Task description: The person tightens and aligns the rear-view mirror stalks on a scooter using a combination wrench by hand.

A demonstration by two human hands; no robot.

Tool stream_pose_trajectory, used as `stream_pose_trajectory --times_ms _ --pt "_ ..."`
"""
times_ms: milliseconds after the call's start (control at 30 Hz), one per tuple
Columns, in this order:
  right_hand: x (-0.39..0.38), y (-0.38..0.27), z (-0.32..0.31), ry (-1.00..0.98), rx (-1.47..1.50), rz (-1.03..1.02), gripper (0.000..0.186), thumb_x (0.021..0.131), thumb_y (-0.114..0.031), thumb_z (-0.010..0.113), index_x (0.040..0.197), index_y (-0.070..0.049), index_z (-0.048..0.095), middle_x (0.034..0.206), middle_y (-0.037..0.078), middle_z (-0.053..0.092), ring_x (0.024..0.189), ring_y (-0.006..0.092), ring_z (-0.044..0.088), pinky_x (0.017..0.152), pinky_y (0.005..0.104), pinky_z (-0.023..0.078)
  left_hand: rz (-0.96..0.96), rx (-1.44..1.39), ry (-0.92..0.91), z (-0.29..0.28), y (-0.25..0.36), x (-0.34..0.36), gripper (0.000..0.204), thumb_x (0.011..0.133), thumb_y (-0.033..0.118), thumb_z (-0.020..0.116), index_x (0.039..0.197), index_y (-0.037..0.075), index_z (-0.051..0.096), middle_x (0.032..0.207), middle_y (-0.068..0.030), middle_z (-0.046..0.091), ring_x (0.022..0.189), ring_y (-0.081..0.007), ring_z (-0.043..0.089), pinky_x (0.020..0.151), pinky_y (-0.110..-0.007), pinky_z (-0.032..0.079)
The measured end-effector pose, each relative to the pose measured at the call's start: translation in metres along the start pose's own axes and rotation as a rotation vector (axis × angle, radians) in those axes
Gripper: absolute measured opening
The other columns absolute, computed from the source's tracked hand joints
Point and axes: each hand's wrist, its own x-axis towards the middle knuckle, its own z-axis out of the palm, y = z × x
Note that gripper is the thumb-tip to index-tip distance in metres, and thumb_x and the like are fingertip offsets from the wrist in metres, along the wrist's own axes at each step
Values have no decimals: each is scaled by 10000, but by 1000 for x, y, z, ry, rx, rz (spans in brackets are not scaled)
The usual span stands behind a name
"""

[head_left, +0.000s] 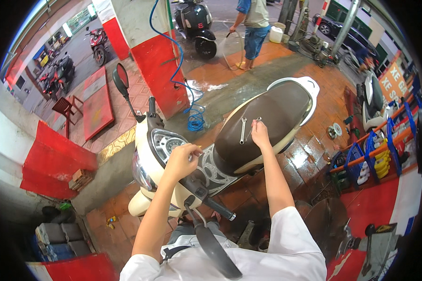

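Note:
A cream motor scooter with a brown seat (pixel 276 105) stands across in front of me. On the seat lies a combination wrench (pixel 243 131), roughly lengthwise to me. Beside it, my right hand (pixel 260 134) is closed over the seat, and a small metal end that looks like a second wrench (pixel 259 118) shows past its fingertips. My left hand (pixel 184 161) is above the scooter's front, close to the instrument cluster (pixel 168 144). Its fingers are pinched, with a small yellowish bit showing at the tips; what it is cannot be made out.
The handlebar grip (pixel 220 208) and a mirror (pixel 215 250) reach toward me. A coiled blue air hose (pixel 195 122) hangs by a red and white pillar (pixel 157 61). Beyond, a person (pixel 255 28) holds a hose near a black scooter (pixel 194 23). A tool rack (pixel 375 150) stands right.

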Motion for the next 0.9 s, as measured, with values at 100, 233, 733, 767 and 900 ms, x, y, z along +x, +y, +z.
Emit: stream_pose_trajectory --times_ms 100,233,733,767,900 --pt "11 28 28 -65 -148 -13 393 1046 -244 411 885 49 618 911 285 630 912 474 613 808 538 476 1 39 25 3 0 2 166 750 -7 583 862 0 706 816 -158 694 755 -325 672 708 -393 527" --pt "13 48 53 -161 -189 35 414 1046 -265 409 897 56 625 947 292 641 935 477 618 833 539 484 -16 89 34 3 1 -1 176 738 -10 579 858 -1 708 777 -149 680 705 -301 647 660 -380 508" --pt "31 108 103 -288 -221 224 330 958 -316 581 980 1 667 996 276 680 980 460 643 870 514 507 -56 133 19 9 1 1 170 718 15 607 855 8 708 765 -122 671 682 -267 650 663 -354 520" --pt "30 111 106 -289 -252 232 325 948 -316 594 960 -1 671 974 257 690 968 441 654 862 502 513 -65 132 17 10 1 1 170 716 14 607 853 8 708 763 -121 670 684 -265 651 670 -354 520" --pt "22 103 109 -266 -313 252 330 905 -331 640 908 -4 680 915 219 711 935 411 677 839 486 526 -89 148 8 9 -1 0 165 709 10 608 842 10 706 751 -115 666 687 -259 653 693 -353 517"
